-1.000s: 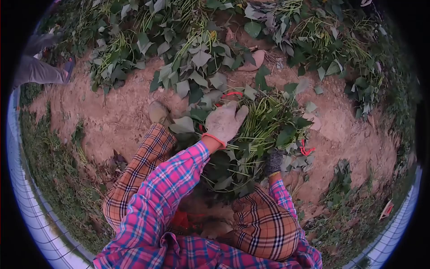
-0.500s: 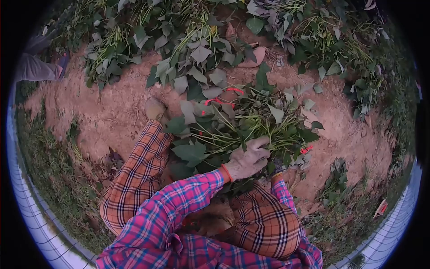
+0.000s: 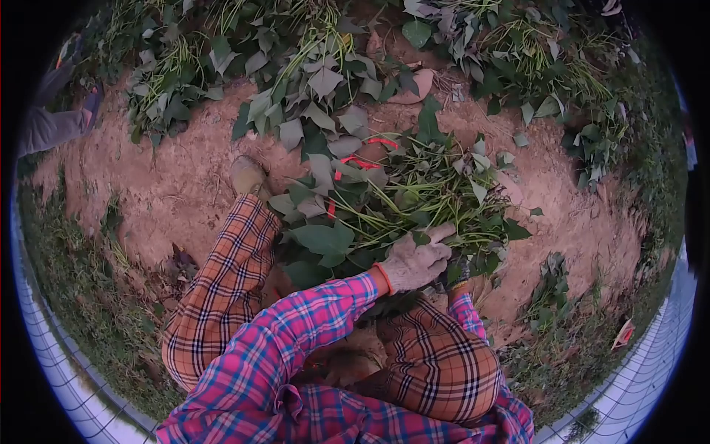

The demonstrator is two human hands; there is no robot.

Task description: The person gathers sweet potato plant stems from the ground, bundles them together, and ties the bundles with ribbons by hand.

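Observation:
A bundle of green leafy vines lies on the soil in front of my knees. My left hand, in a pale glove with an orange-red cuff, is at the bundle's near edge, its fingers curled on the stems. Close to its right is my right hand in a dark glove, mostly covered by leaves and the other hand, so its fingers cannot be made out. Red ties show at the left and upper left of the bundle.
More vine heaps run across the top. My shoe rests on bare soil at left. Another person's leg is at the far left. A small red-and-white scrap lies at lower right.
My left hand has moved down and right from the top left of the bundle to its near edge. More leaves and red ties show at left, and my right hand is more hidden.

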